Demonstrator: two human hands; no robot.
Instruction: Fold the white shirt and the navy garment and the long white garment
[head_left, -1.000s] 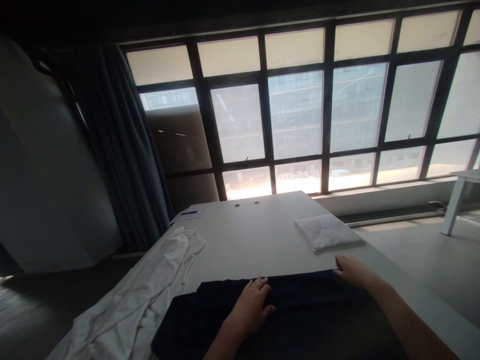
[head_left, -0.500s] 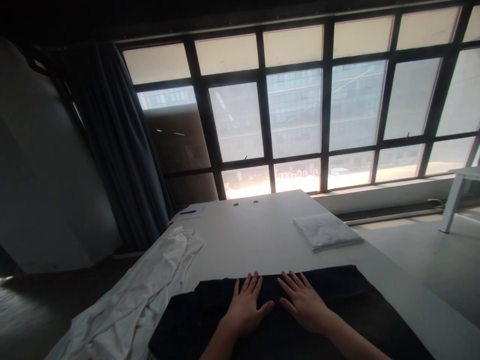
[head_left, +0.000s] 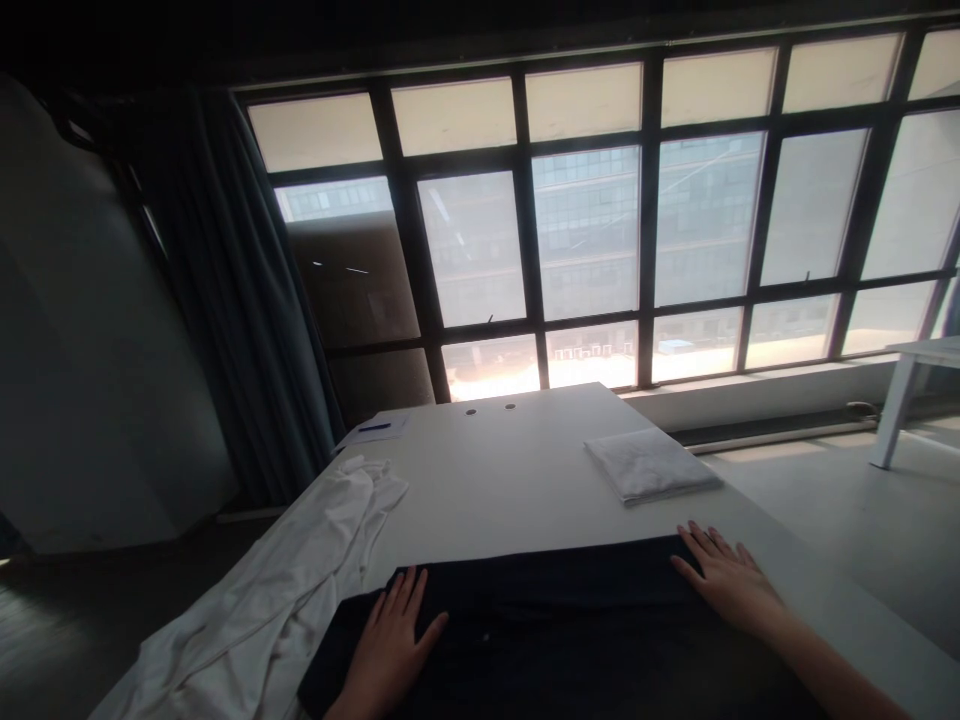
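Dark cloth (head_left: 555,640) on near end of surface (head_left: 480,480), left hand (head_left: 388,645) on it, right hand (head_left: 727,582) at its right edge, fingers (head_left: 403,597) spread, crumpled white fabric (head_left: 262,610) alongside left, folded white cloth (head_left: 649,465) beyond.

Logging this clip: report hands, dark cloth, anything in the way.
Left hand open on dark cloth; right hand open at its far right corner. Cloth spread on table. Crumpled white fabric close on left, possibly in the way.

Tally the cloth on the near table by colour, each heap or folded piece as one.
Dark: 1 (dark cloth)
White: 2 (heap, folded cloth)
Total: 3
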